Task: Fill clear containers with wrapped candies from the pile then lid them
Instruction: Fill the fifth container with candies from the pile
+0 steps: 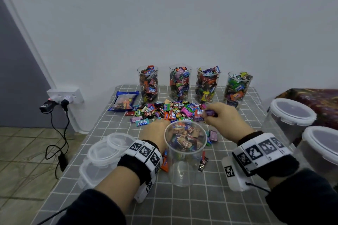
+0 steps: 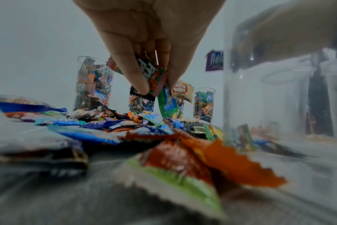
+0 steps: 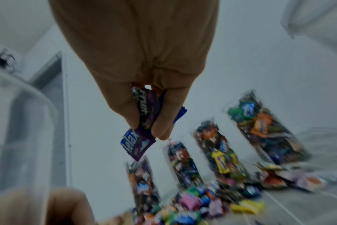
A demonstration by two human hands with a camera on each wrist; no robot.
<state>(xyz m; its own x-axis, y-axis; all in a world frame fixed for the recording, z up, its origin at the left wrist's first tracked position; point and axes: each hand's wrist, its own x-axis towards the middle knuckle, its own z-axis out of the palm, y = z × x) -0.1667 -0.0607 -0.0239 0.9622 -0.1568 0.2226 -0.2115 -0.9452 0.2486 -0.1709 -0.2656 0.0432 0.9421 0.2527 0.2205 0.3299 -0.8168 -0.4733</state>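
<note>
We held some candies in each hand over the table (image 1: pixel 228 206) with its gray checked cloth. Our left hand (image 2: pixel 154 38) pinched a small bunch of wrapped candies (image 2: pixel 154 79) between the thumb and the fingers, just above the pile of candies (image 1: pixel 170 111). Our right hand (image 1: pixel 225 118) pinched a few purple and blue candies (image 3: pixel 142 121) the same way, at the right side of the pile.

A clear jar (image 1: pixel 185 153) stood on the table between our two hands, close to us. It had no lid on, and there were some candies in the bottom of it. A few loose candies lay on the cloth right beside it.

Behind the pile, four tall clear cups (image 1: pixel 237 87) stood in a row near the wall. All four were packed with candies up to the top and had no lids. A blue candy bag (image 1: pixel 124 101) lay to the left of the pile.

A stack of clear lids (image 1: pixel 108 150) sat at the left edge of the table, next to our left wrist. Two big tubs with white lids (image 1: pixel 292 115) stood off to the right.

A white power strip (image 1: pixel 65 95) with black plugs was by the wall on the left.
</note>
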